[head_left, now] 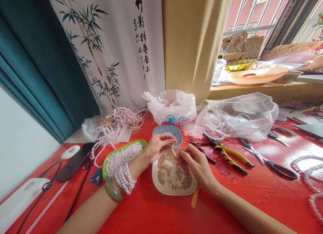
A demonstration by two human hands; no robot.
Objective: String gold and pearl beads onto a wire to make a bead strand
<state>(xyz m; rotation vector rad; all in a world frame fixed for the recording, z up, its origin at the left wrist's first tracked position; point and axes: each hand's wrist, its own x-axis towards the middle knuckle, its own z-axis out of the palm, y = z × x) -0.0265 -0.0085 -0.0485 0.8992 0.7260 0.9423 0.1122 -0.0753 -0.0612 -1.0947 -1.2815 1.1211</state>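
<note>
My left hand [157,147] and my right hand [195,165] meet over a white dish [161,188] filled with small gold beads [174,175]. The left fingertips pinch something tiny, likely a bead or a thin thread, above the dish. Beside them the right fingertips are pinched together too, over the beads; what they hold is too small to tell. Several strands of pearl beads [121,166] wrap my left wrist, with a green bangle [113,191] below them.
A green dish [124,147] and a blue dish [168,130] lie near the hands. Yellow-handled pliers [230,156], black scissors [268,161], plastic bags [171,107], a heap of pearl strands [118,123], a phone [75,161] and cables lie on the red table [156,213].
</note>
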